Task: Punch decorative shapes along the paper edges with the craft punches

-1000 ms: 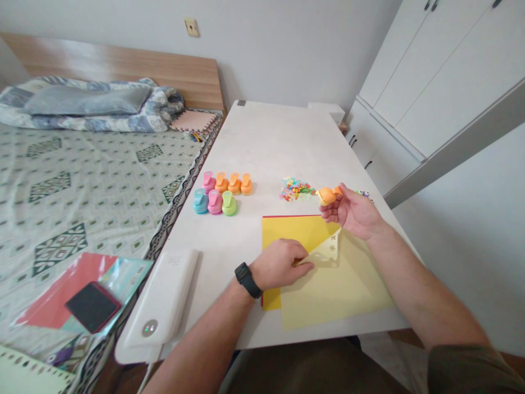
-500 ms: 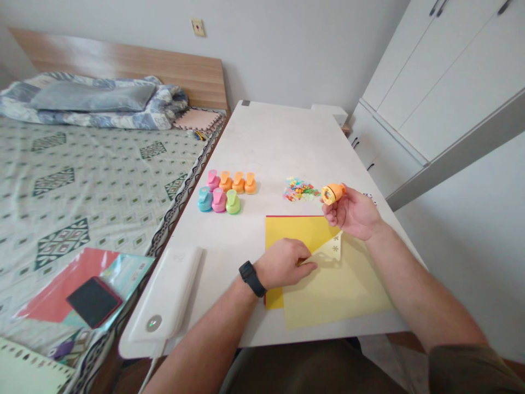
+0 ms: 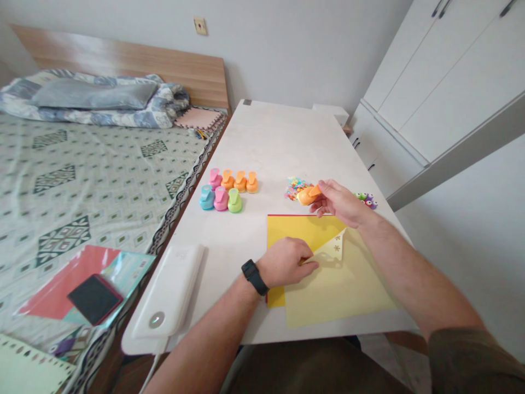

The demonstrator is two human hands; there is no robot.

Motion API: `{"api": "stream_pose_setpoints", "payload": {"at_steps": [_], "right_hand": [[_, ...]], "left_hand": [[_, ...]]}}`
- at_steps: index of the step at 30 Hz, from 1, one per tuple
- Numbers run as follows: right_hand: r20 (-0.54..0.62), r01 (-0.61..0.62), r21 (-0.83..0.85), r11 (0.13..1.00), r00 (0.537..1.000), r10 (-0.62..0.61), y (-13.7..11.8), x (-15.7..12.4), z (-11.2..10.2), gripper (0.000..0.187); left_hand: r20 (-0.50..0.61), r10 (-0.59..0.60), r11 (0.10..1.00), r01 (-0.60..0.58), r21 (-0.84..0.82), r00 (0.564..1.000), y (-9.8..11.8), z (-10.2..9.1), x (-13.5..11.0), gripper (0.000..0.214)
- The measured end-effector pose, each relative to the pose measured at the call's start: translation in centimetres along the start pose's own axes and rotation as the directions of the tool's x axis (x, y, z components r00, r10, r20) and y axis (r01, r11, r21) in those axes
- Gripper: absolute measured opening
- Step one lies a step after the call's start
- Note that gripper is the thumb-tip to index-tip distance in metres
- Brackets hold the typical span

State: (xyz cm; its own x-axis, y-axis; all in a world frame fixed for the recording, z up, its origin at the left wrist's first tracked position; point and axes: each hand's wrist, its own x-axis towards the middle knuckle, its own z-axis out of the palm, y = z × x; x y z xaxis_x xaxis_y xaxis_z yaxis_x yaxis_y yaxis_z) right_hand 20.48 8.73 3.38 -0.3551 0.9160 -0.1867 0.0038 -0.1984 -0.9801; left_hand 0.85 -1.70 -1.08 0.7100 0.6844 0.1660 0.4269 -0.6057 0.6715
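My right hand [image 3: 338,202] grips an orange craft punch [image 3: 308,195], tilted in the air beside a pile of small colourful paper cutouts [image 3: 293,187]. My left hand [image 3: 289,261] is closed on the edge of a pale yellow paper sheet [image 3: 340,295]. The sheet's far corner is folded up and shows flower-shaped punched holes. Beneath it lies a brighter yellow sheet [image 3: 291,227], with a red edge showing along its far side. Where my left fingertips pinch the paper is partly hidden.
Several pink, orange, blue and green craft punches [image 3: 221,198] stand in two rows on the white table [image 3: 279,137]. A white device [image 3: 168,295] with a cable lies at the left edge. Purple and green trinkets [image 3: 368,200] sit at right. A phone [image 3: 95,299] rests on the bed.
My right hand has moved left with the orange punch and turned it over toward the cutouts, uncovering the purple and green trinkets. My left hand stays on the pale sheet.
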Motion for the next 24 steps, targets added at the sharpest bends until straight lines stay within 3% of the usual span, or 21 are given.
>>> {"api": "stream_pose_setpoints", "payload": {"at_steps": [6, 12, 18, 24], "right_hand": [[0.125, 0.059, -0.256, 0.965, 0.992, -0.027, -1.8, 2.1, 2.4, 0.035], [0.191, 0.113, -0.363, 0.925, 0.981, -0.045, -2.8, 3.1, 4.4, 0.032], [0.199, 0.095, -0.415, 0.905, 0.98, -0.011, -3.2, 2.9, 4.5, 0.025], [0.212, 0.124, -0.429, 0.895, 0.977, -0.034, -2.9, 3.0, 4.2, 0.026]], "left_hand": [[0.005, 0.035, 0.999, -0.035, 0.023, 0.999, -0.1, 0.0, -0.1, 0.032], [0.009, 0.183, 0.98, -0.182, -0.083, 0.983, -0.1, 0.3, -0.3, 0.019], [0.012, 0.27, 0.952, -0.265, -0.155, 0.963, 0.4, 0.4, -0.3, 0.02], [0.037, 0.272, 0.961, -0.269, -0.07, 0.962, 0.3, 0.4, -0.3, 0.017]]}}
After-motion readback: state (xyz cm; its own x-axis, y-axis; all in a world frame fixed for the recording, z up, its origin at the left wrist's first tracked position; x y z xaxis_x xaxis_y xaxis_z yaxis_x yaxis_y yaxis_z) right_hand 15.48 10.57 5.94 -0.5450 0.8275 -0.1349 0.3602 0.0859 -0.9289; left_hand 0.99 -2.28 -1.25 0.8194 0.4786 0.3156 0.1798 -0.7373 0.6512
